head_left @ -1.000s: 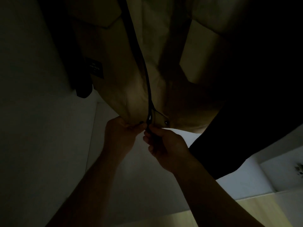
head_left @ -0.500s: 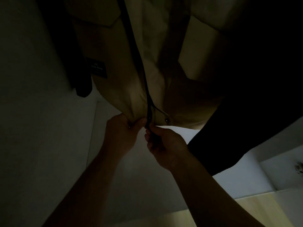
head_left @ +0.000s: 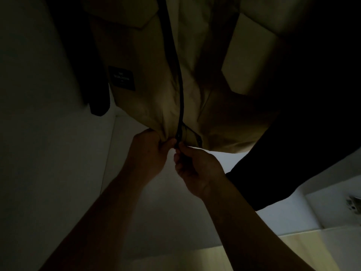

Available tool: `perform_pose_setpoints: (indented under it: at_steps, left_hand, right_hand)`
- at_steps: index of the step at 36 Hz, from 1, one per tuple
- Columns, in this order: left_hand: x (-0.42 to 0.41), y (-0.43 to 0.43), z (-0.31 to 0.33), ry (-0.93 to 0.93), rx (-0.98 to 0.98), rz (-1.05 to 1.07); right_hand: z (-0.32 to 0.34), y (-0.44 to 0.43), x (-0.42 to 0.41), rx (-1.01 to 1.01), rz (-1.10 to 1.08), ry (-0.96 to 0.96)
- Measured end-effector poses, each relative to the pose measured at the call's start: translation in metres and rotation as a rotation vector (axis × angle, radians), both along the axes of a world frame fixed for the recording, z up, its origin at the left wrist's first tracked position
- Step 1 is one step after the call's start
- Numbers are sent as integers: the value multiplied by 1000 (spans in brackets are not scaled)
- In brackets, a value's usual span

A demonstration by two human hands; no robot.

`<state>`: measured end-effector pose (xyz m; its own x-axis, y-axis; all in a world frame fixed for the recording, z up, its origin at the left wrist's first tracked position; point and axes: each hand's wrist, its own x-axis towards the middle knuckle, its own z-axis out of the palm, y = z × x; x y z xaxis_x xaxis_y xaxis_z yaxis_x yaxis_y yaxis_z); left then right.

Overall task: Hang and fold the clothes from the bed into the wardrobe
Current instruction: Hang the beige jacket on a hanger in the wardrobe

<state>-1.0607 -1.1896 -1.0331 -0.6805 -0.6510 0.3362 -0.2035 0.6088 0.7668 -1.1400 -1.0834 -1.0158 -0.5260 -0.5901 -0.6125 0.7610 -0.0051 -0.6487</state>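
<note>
A beige jacket point(head_left: 148, 79) hangs inside the dim wardrobe, with a dark zipper point(head_left: 176, 75) running down its front and a black label on its left panel. My left hand point(head_left: 150, 151) grips the jacket's bottom hem just left of the zipper. My right hand point(head_left: 195, 169) pinches the zipper's lower end from below. The two hands nearly touch at the hem.
A dark garment point(head_left: 304, 118) hangs to the right of the jacket, and another dark piece point(head_left: 97, 90) to its left. The white wardrobe floor point(head_left: 152, 216) lies below, the white side wall point(head_left: 43, 133) on the left, light wooden flooring point(head_left: 273, 249) at the bottom right.
Both hands stayed at the jacket's hem and shifted slightly upward. The left hand's grip on the hem tightened, bunching the fabric.
</note>
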Motion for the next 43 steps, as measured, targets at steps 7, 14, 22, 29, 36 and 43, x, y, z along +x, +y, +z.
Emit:
perform_pose_setpoints:
  at_steps: [7,14,22,29,36,43]
  left_hand:
    - [1,2,2,10,-149,5]
    - [1,4,0,-16,-166,3]
    - [2,2,-6,-10,-106,13]
    - [0,6,-14,16,183,75]
    - [-1,5,-18,121,289,69]
    - [-5,3,-24,227,436,68]
  right_hand:
    - [4,1,3,-17,-6,-169]
    - [14,2,-2,-82,-62,-268]
    - [6,7,-3,118,135,235]
    - [-8,-2,2,357,150,826]
    - [-10,-7,8,429,-20,1141]
    - [10,-11,6,360,92,539]
